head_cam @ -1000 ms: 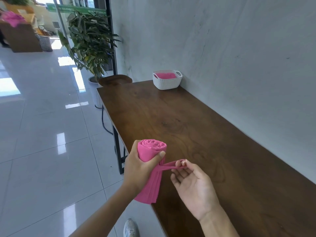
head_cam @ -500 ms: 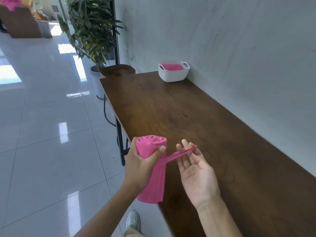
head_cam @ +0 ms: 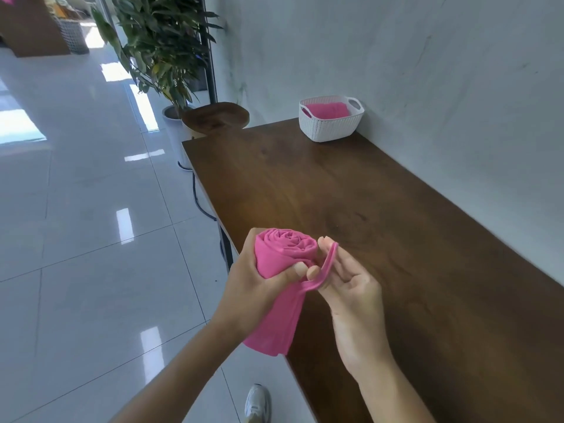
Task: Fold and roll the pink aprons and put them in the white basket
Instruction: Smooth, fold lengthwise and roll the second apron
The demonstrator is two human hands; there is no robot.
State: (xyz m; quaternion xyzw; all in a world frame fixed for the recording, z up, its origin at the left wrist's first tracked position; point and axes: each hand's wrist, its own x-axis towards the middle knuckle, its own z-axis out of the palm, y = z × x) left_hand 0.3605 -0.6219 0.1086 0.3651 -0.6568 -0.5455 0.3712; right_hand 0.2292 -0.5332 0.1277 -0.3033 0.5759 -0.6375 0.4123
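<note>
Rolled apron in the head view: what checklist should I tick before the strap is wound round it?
1. Grip of left hand on rolled pink apron: ok.
2. Top end of the roll wound tight: ok.
3. Lower end wound as tight: cannot tell.
4. Loose strap held in right hand: ok.
5. Room left in white basket: cannot tell.

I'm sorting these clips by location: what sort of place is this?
Likely a lobby or commercial interior rather than a home: a glossy tiled floor stretches far back, a large potted plant stands on it, and a long wooden counter runs along a pale wall.
</note>
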